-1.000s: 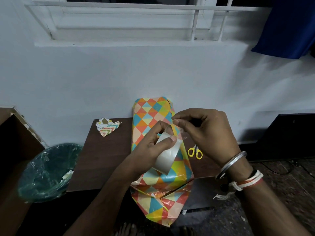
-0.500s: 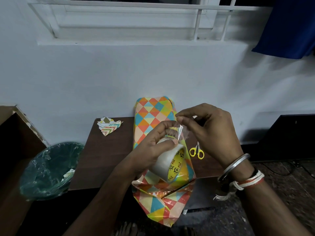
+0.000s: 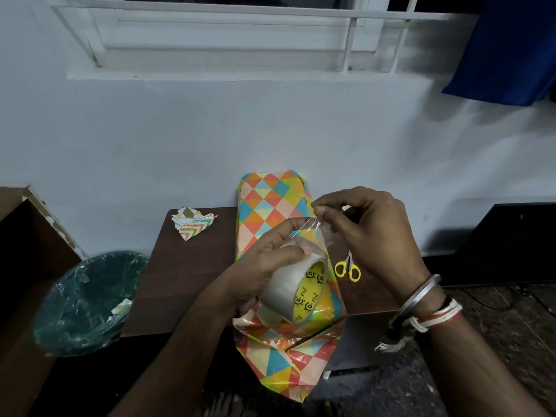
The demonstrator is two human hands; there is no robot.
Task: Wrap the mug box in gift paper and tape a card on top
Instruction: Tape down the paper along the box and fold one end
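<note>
Head view, left hand [image 3: 264,266]: your fingers curl round the tape roll [image 3: 285,291].
Right hand [image 3: 376,233]: you pinch the roll's clear tape end [image 3: 313,233].
Mug box [image 3: 267,206]: paper-covered, lying on the table [image 3: 186,281] under your hands, with its near flap loose.
Scissors [image 3: 347,269]: just right of the box.

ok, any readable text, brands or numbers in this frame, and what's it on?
"Fix": yellow inner core of the tape roll held by the left hand, repeated round the core beside a small round logo.
Tape strip pinched by the right hand: clear, no print.
Gift paper, scissors, paper scraps: no text visible.
</note>
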